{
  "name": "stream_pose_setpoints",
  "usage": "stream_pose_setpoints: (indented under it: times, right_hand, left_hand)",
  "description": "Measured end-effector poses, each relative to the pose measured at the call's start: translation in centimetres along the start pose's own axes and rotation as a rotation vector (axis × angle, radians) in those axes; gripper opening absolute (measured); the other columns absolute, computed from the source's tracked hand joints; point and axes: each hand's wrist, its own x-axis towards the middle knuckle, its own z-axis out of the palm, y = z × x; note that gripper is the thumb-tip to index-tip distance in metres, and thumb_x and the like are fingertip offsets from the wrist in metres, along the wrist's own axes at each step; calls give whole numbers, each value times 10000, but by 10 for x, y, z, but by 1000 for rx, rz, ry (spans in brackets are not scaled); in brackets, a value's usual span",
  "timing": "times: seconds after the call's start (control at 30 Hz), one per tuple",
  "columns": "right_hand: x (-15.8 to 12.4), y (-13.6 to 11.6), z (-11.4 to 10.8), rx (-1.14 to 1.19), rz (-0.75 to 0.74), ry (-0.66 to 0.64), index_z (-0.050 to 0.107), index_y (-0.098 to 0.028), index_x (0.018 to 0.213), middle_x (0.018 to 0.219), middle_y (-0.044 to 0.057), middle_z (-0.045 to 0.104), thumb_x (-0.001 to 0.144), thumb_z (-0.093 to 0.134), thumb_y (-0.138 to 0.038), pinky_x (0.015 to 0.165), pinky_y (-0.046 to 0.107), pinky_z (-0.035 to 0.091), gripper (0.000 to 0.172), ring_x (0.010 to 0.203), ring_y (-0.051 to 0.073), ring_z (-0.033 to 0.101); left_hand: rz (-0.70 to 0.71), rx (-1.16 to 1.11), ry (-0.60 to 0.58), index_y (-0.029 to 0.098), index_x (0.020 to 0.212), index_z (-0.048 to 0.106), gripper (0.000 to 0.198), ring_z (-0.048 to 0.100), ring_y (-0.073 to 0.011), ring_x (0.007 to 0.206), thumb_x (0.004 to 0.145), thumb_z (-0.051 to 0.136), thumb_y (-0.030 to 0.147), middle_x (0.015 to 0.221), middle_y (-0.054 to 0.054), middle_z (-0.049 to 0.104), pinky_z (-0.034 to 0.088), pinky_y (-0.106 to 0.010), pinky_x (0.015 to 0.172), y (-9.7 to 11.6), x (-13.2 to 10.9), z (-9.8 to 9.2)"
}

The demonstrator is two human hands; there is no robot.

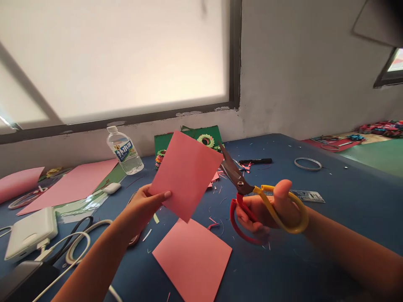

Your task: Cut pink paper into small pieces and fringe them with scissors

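Observation:
Between the thumb and fingers of my left hand point(149, 203) is a square sheet of pink paper point(189, 174), raised above the table and tilted. My right hand point(267, 209) grips a pair of scissors point(241, 184) with one red and one yellow handle loop. The thumb is through the yellow loop and fingers are in the red one. Dark blades, slightly parted, point up and left beside the sheet's right corner. A second pink paper square point(195, 260) lies flat on the table below the raised one.
The blue table point(258, 264) carries paper scraps, a black marker point(255, 161), a clear ruler point(307, 196) and a ring point(307, 164). A water bottle point(125, 151) stands near the wall, beside a green card point(214, 133) with paper flowers. Leftward are a white charger point(31, 233), cables and larger pink sheets point(75, 182).

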Motion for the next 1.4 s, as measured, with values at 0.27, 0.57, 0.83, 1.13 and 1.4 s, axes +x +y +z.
stream_pose_setpoints:
  times: [0.27, 0.57, 0.83, 1.13, 1.4]
  right_hand:
    - [4, 8, 1, -22, 18, -24, 287, -199, 728, 605, -66, 289, 443, 92, -898, 377, 213, 222, 780, 447, 49, 228]
    - [10, 18, 7, 58, 77, 22, 287, -197, 707, 577, -73, 286, 468, 100, -890, 382, 182, 207, 757, 433, 39, 208]
    - [13, 13, 10, 53, -14, 107, 406, -154, 732, 527, -62, 333, 481, 8, -879, 362, 195, 244, 865, 396, 46, 249]
    - [16, 13, 16, 33, -73, 196, 379, -171, 705, 505, -76, 318, 436, 65, -889, 330, 171, 243, 829, 376, 30, 230]
    - [17, 17, 16, 42, -87, 255, 388, -174, 665, 446, -92, 323, 394, 252, -895, 274, 151, 244, 782, 320, 16, 224]
  left_hand:
    - [97, -347, 147, 215, 872, 618, 330, 586, -155, 602, 639, 660, 445, 797, -9, 655, 478, -228, 474, 12, -5, 21]
    - [8, -512, 190, 174, 631, 574, 312, 475, -51, 440, 451, 815, 259, 559, 56, 555, 393, -121, 367, 6, -11, 27]
    - [-4, -366, 184, 149, 714, 637, 229, 503, -54, 485, 547, 776, 223, 670, 32, 589, 407, -137, 351, 5, -9, 32]
    - [77, -383, 163, 157, 770, 652, 254, 499, -59, 475, 560, 770, 237, 688, 42, 589, 447, -158, 348, 1, -7, 35]
    - [100, -401, 148, 188, 802, 656, 241, 543, -75, 558, 588, 755, 234, 763, 40, 606, 493, -161, 405, 0, -7, 35]
